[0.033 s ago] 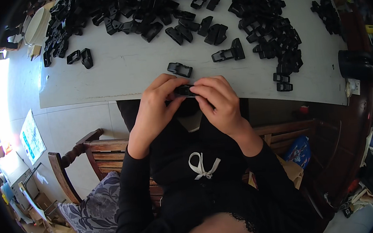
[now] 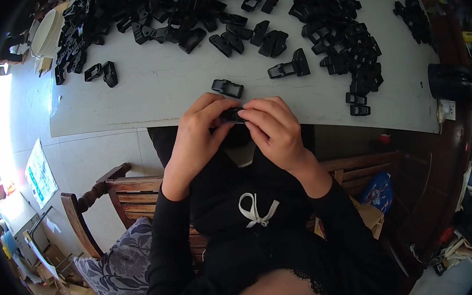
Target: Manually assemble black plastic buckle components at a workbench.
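Between my hands, at the table's near edge, is a small black plastic part (image 2: 232, 115), mostly hidden by the fingers. My left hand (image 2: 198, 131) grips its left end, thumb below and fingers above. The fingertips of my right hand (image 2: 276, 127) are closed on its right end. Just beyond my knuckles lies a black plastic frame piece (image 2: 227, 88) with an opening through it. Farther off to the right, another black plastic piece (image 2: 289, 66) rests with one end standing up.
Black plastic parts (image 2: 168, 10) are heaped across the far side of the grey table (image 2: 147, 93). A second pile (image 2: 345, 42) runs down the right. A black cylindrical object (image 2: 452, 82) stands at the right edge. Behind me is a wooden bench (image 2: 132, 184) with a patterned cushion (image 2: 123, 270).
My right hand has shifted very slightly left, its fingertips covering the black part a little differently. My left hand looks unmoved.
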Demonstrator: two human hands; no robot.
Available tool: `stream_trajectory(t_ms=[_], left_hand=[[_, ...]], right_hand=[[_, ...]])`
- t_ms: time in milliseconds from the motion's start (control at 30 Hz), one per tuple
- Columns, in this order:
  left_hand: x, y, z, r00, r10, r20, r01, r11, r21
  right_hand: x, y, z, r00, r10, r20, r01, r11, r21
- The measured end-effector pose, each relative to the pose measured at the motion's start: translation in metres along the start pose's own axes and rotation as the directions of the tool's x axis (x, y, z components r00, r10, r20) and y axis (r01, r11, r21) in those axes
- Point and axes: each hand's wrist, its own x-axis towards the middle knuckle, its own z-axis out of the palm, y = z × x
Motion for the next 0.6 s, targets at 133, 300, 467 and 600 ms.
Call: stream_trajectory(t_ms=[133,300,467,600], left_hand=[[0.0,-0.003,0.006,1.0,0.026,-0.008,-0.026,1.0,-0.002],[-0.001,-0.004,0.008,0.998,0.002,-0.069,0.0,0.999,0.035],[0.0,-0.007,0.008,0.999,0.027,-0.047,-0.025,0.999,0.039],[0.0,-0.007,0.007,0.997,0.027,-0.071,-0.024,0.999,0.047]], right_hand=[[0.002,-0.003,0.008,0.993,-0.11,-0.036,0.105,0.986,-0.13],[-0.001,-0.001,0.011,0.989,-0.136,-0.054,0.123,0.973,-0.193],[-0.008,0.003,0.01,0.996,-0.089,-0.025,0.083,0.98,-0.179],[-0.014,-0.004,0.009,0.992,-0.116,0.051,0.126,0.912,-0.39]])
